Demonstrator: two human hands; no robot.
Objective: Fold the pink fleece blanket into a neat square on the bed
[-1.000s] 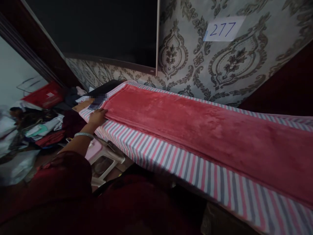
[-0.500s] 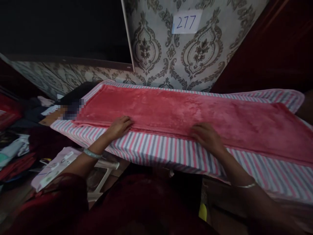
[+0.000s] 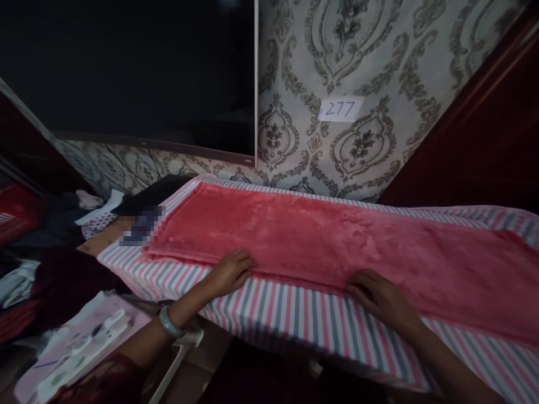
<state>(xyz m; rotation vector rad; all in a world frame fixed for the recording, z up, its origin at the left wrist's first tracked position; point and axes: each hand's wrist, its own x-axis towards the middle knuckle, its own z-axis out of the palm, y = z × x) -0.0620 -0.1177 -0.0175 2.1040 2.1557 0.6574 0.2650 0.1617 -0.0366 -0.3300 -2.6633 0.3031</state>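
Note:
A red plush blanket (image 3: 295,230), folded into a long strip, lies over a striped pink, white and grey cloth (image 3: 290,314). My left hand (image 3: 231,272), with a pale bangle on its wrist, grips the blanket's front edge left of centre, fingers curled over the top. Farther right, my right hand (image 3: 377,294) pinches the same edge between bent fingers and thumb. Some fingertips of both hands are hidden at the fold. The blanket lies flat, its right end running to the picture's border.
Behind the blanket stands a patterned wall with a paper label (image 3: 341,109) reading 277. A large dark screen (image 3: 138,73) fills the upper left. Clothes and a pink-and-white item (image 3: 88,342) lie at lower left. A dark red panel (image 3: 484,129) slants down at right.
My view has tilted upward, so the blanket and both hands sit lower in the picture. Both hands stay at the blanket's front edge, and its folded shape looks the same.

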